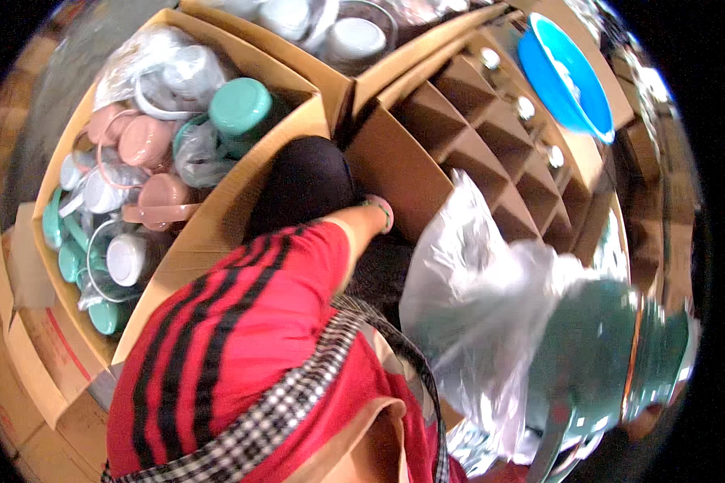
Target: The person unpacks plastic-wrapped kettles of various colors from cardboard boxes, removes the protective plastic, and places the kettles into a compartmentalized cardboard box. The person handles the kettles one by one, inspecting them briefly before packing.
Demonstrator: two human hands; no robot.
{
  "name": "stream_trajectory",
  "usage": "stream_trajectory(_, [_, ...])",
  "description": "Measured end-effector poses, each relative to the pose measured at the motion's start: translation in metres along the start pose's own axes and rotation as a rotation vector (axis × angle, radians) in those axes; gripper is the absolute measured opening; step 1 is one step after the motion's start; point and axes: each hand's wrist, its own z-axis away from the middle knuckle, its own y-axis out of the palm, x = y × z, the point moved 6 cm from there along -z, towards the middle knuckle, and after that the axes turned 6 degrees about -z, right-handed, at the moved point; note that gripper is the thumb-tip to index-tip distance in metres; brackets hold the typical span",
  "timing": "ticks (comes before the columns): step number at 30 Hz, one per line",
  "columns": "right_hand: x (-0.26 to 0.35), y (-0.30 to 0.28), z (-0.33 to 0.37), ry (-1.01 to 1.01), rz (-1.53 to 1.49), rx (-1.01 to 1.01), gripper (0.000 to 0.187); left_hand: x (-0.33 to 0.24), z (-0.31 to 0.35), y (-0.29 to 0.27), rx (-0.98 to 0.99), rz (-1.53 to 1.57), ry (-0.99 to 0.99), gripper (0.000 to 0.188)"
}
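My left arm, in a red sleeve (242,314) with black stripes, reaches forward to a wrist with a band (384,213) on it. Past the wrist, my left hand is hidden beside the brown flap of a divided cardboard box (403,165). At the lower right is a large dark green jug (588,354) with a handle and a thin copper-coloured band, tilted on its side. A crumpled clear plastic bag (475,298) lies against it and partly over it. My right hand does not show.
On the left, an open carton (225,189) holds pink, green and white lidded containers, some in plastic. Another carton (427,32) with white-lidded items stands behind. Cardboard dividers (491,145) fill the box ahead. A blue basin (568,76) sits at the far right.
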Motion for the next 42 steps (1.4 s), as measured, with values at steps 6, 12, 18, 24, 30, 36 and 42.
stream_trajectory(6, [-0.036,0.016,0.004,0.104,0.064,-0.017,0.041,0.014,-0.016,0.033,-0.234,0.249,-0.314,0.087])
stream_trajectory(12, [-0.051,0.012,0.005,0.184,0.11,-0.09,0.04,-0.014,-0.078,0.075,0.017,0.088,-0.031,0.047])
stream_trajectory(18, [-0.053,0.028,-0.009,0.199,0.146,-0.061,0.04,0.008,-0.174,0.109,-0.178,0.248,-0.251,0.042])
stream_trajectory(24, [-0.048,0.033,-0.011,0.196,0.153,-0.043,0.04,0.021,-0.133,0.088,-0.139,0.276,-0.208,0.045])
stream_trajectory(30, [-0.046,0.04,-0.014,0.179,0.144,-0.023,0.04,0.036,-0.124,0.08,-0.128,0.282,-0.183,0.048])
stream_trajectory(36, [-0.048,0.041,-0.012,0.176,0.144,-0.039,0.04,0.036,-0.111,0.074,-0.085,0.257,-0.129,0.051])
stream_trajectory(42, [-0.053,0.053,-0.013,0.162,0.15,-0.05,0.04,0.028,-0.099,0.066,-0.046,0.228,-0.073,0.055])
